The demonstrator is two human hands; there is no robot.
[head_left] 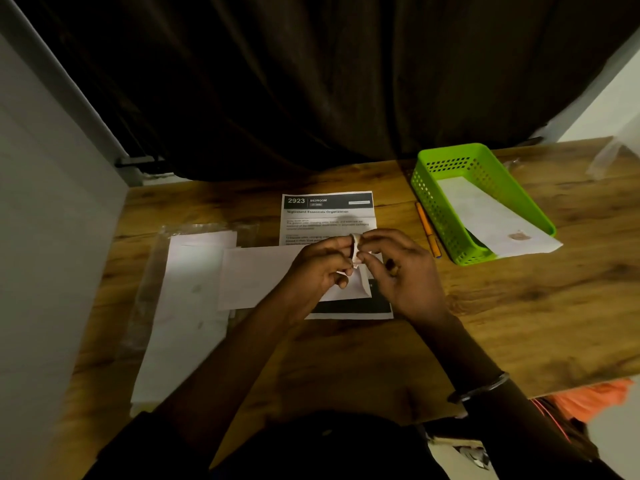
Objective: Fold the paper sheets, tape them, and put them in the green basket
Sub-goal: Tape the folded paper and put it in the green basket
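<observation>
1. Nearest me, both forearms reach out over the wooden table (536, 306), with a dark bracelet (481, 388) on the right wrist.
2. My left hand (322, 265) and right hand (401, 268) meet above the middle of the table. Their fingers are curled, and both pinch a small pale tape roll (356, 249) between the tips.
3. Under them lies a folded paper (256, 275), partly covering a printed sheet (327, 216).
4. To the left sits a stack of blank sheets (187, 306).
5. Far right stands the green basket (433, 209), holding a second folded paper (485, 216) whose near end pokes over the rim. An orange pencil (427, 230) lies just left of the basket.
</observation>
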